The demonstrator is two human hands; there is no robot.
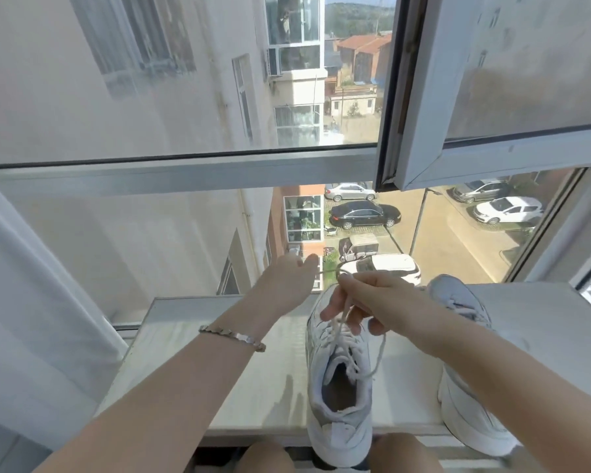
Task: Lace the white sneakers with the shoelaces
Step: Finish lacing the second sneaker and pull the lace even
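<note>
Two white sneakers stand on a white window sill. The nearer sneaker points away from me, heel over the sill's front edge, with its shoelace partly threaded. My right hand hovers above its tongue and pinches a lace strand that rises from the eyelets. My left hand is raised to the left of it, fingertips pinching the lace's far end; the strand runs taut between both hands. The second sneaker lies to the right, partly hidden by my right forearm.
A large window rises straight behind the sill, with an open sash at the upper right. A white curtain hangs at the left. A bracelet circles my left wrist. My knees show below the sill's edge.
</note>
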